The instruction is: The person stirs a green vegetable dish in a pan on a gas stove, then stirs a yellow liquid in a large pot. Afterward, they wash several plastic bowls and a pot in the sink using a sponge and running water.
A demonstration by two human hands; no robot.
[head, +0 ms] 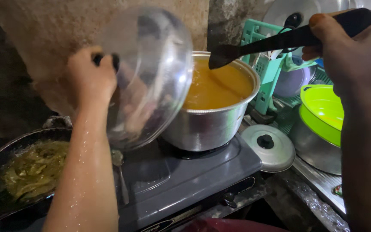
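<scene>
- Head view, counts: two hands, one steel pot, two lids, one black ladle, one dark pan, one spoon, one gas stove.
- Left hand point(90, 77) at 9 o'clock of the pot: fingers curled tight around the black knob of the glass lid point(151, 73).
- Glass lid: clear, domed, fogged; held tilted almost on edge, off the pot, its lower rim near the pot's left wall. Cannot tell if it touches.
- Right hand point(348, 47) at 2 o'clock: fist wrapped round the handle of the black ladle point(275, 43).
- Ladle: black, long; bowl end hangs at the pot's far rim, just above the liquid.
- Steel pot point(207, 124): sits on the right burner of the grey gas stove point(185, 180), uncovered, filled high with opaque orange-yellow broth.
- Dark pan point(5, 172) at 8 o'clock: holds a greenish-brown cooked mass.
- Spoon point(119, 172): lies on the stove top between pan and pot.
- Metal lid point(269, 148) with black knob: lies flat at 4 o'clock of the pot, beside the stove.
- Lime-green bowl point(323, 111) at 3 o'clock, stacked on steel ware.
</scene>
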